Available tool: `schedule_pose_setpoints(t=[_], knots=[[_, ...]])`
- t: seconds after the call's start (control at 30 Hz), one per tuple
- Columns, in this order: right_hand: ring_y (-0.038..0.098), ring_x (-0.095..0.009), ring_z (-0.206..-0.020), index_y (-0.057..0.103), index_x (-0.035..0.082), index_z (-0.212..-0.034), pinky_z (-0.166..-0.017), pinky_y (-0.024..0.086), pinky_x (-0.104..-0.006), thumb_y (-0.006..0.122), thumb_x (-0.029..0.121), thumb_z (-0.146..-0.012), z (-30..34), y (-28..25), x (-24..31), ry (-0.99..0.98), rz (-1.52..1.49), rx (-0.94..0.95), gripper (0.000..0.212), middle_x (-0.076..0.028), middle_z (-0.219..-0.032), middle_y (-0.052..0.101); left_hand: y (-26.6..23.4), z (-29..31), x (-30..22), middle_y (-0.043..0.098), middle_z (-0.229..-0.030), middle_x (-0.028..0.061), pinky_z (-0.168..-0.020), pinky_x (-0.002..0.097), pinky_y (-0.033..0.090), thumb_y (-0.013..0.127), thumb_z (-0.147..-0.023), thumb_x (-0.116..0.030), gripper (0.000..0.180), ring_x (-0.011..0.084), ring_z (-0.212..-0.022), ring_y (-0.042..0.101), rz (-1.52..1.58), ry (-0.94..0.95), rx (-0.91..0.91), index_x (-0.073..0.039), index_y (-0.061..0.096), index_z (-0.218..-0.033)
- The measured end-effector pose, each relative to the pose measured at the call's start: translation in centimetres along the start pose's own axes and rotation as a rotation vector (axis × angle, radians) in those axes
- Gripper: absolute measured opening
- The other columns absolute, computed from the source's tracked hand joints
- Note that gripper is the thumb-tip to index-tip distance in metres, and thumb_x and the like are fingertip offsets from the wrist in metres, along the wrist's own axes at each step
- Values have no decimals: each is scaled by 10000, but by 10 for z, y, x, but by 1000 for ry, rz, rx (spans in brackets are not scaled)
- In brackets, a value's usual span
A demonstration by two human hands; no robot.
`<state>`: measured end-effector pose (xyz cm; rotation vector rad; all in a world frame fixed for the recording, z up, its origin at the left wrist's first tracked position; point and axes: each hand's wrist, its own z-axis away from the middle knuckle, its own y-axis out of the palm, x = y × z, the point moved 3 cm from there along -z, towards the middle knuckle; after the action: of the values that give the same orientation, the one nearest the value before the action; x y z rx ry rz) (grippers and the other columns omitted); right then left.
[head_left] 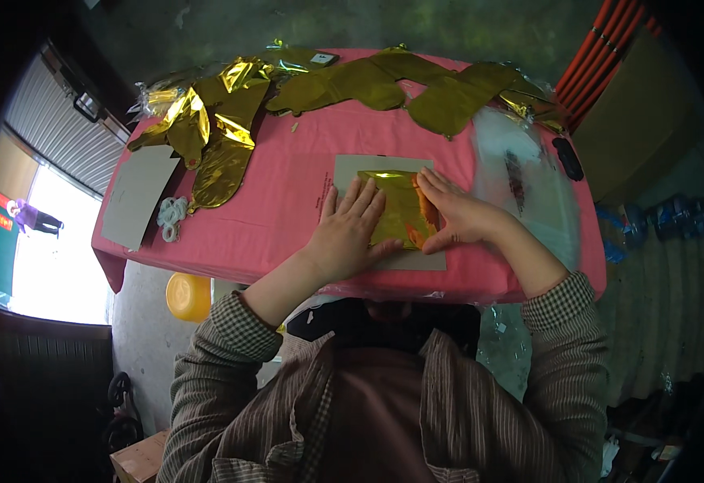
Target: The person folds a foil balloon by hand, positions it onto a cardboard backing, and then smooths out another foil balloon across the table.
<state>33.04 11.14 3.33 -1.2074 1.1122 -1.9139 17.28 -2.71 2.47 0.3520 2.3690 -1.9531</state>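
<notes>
Foil (pixel 398 211), gold and shiny, lies in a flat, roughly square packet on a grey card (pixel 420 261) near the front edge of the pink-covered table (pixel 287 145), and in the head view, the only one, both of the person's hands are on it. The left hand (pixel 345 229) is palm down with its fingers spread over the left side, pressing rather than gripping. The right hand (pixel 466 216) frames the right edge, thumb well apart from the fingers; whether it pinches any foil I can't tell. I'd judge the step to be smoothing and squaring the packet against the card; the next move seems to call for even pressure outward, to drive trapped air and creases out without the slippery film springing open. The card looks matt and stiff, straight-edged, a firm base for something so limp. Along the far side sprawl gold foil shapes (pixel 340 87) with rounded lobes, some dull and flat, others crumpled and glittering. Thin, cloudy plastic bags (pixel 551 189) lie rumpled to the right; to the left, another grey card (pixel 136 193) sits just beside a soft-looking white bundle (pixel 172 213), looped and tangled.
</notes>
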Motion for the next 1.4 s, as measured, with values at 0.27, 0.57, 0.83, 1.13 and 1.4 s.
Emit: schedule_pose_setpoints(t=[0.27,0.57,0.83,1.13,1.4], knots=[[112,-338,-1377,148,-103,-1376,-1115,162,-349,784,467,-590,6,-14,7,29,26,22,1161,-286,-1455,103,-3,0,-1,267,-1445,167,-1083,508,158,561,-794,-548,823,312,-1370,177,29,-27,58,-8,315,-1364],[194,-330,-1357,236,-128,-1335,-1096,225,-334,785,407,-619,9,-29,8,43,59,44,1049,-288,-1421,218,-1,-1,-3,269,-1437,190,-1085,514,148,519,-792,-603,864,322,-1366,176,11,-29,75,7,308,-1366],[151,-328,-1370,205,-85,-1371,-1113,181,-357,751,459,-645,16,-13,-5,-10,35,-12,1059,-266,-1450,162,-4,-2,-1,253,-1440,202,-1083,524,132,510,-817,-572,834,331,-1368,166,89,-15,39,-3,278,-1380],[100,-325,-1381,162,-76,-1386,-1126,113,-398,709,482,-679,15,-7,-2,-12,58,-25,1054,-256,-1462,130,1,-1,-2,268,-1432,204,-1071,554,119,465,-843,-564,794,343,-1362,177,21,-5,44,-8,282,-1381],[87,-334,-1381,129,-90,-1384,-1127,102,-400,683,494,-707,7,2,2,-17,42,-44,1052,-273,-1455,126,-2,2,-4,265,-1433,202,-1077,539,122,484,-853,-525,761,330,-1366,177,16,-9,48,-3,292,-1372]])
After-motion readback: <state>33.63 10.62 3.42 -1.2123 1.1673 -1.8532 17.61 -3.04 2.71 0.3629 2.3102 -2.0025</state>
